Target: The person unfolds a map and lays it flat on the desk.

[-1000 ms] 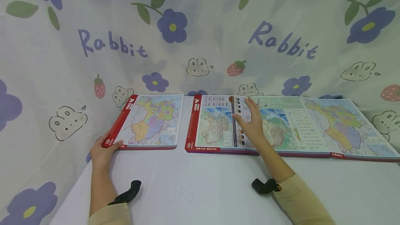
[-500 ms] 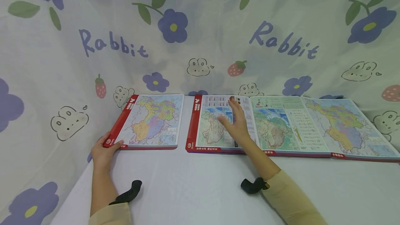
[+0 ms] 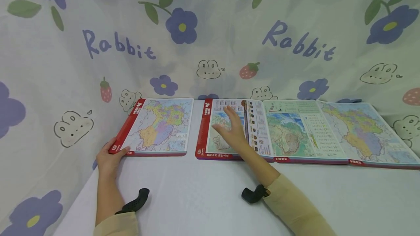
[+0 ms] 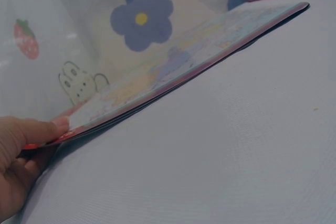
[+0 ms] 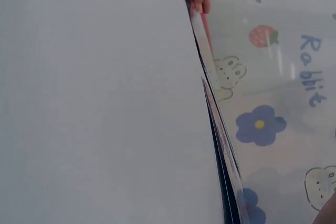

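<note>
My left hand (image 3: 109,161) grips the near left corner of a coloured map (image 3: 164,126) with a red left border. In the left wrist view its thumb lies on top of the map (image 4: 173,72) and the fingers are underneath. My right hand (image 3: 233,130), fingers spread and thumb apart, is over a second red-bordered map (image 3: 204,130) in the middle, holding nothing. It covers part of that map's printed picture. In the right wrist view only a sliver of the right hand (image 5: 328,211) shows at the lower right corner.
Right of the middle map lie a green-toned relief map (image 3: 288,134) and another coloured map (image 3: 364,130), overlapping in a row. All rest at the back of a white-covered table (image 3: 197,192). A printed curtain (image 3: 226,46) with flowers and rabbits hangs behind.
My right hand has moved left across the middle map, away from the relief map, with its fingers still spread. The left hand keeps its grip at the same corner.
</note>
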The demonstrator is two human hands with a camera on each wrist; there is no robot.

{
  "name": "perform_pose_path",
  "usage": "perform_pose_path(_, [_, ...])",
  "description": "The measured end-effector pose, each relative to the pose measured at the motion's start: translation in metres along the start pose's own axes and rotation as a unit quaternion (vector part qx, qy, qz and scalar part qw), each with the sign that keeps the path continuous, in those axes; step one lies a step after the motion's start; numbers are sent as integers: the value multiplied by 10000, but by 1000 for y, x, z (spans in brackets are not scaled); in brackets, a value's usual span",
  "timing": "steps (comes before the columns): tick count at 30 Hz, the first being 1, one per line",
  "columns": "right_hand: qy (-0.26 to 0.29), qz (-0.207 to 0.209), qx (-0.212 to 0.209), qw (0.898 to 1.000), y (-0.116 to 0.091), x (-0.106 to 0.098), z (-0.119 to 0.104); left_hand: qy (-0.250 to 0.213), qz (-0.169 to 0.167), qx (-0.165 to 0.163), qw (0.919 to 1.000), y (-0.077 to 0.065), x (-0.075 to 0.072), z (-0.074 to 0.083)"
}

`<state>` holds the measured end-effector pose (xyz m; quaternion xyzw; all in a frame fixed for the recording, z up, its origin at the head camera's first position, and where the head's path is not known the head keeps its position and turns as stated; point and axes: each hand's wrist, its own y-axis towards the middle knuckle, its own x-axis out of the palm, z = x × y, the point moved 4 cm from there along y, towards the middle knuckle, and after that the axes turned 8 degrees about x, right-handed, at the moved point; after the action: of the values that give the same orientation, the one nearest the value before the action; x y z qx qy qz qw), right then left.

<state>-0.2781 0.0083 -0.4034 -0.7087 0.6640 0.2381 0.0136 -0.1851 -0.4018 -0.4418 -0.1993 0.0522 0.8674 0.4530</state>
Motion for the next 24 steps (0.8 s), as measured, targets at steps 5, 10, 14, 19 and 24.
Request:
perform_pose_path(5, [-53, -141, 97, 9998, 0, 16, -7, -12, -1, 17, 10000, -1, 0, 1])
perform_pose_path(10, [-54, -310, 370, 9988, -2, 32, -10, -51, 9, 2, 10000, -1, 0, 1])
perform_pose_path(14, [-55, -471, 336, 9983, -4, 47, -13, -62, 16, -42, 10000, -2, 0, 1])
perform_pose_path(19, [-135, -773, 328, 9964, -7, 64, -13, -78, 7, -36, 10000, -2, 0, 1])
perform_pose_path(24, [-418, -1020, 414, 9930, -8, 80, -15, -39, -35, -67, 10000, -1, -1, 1])
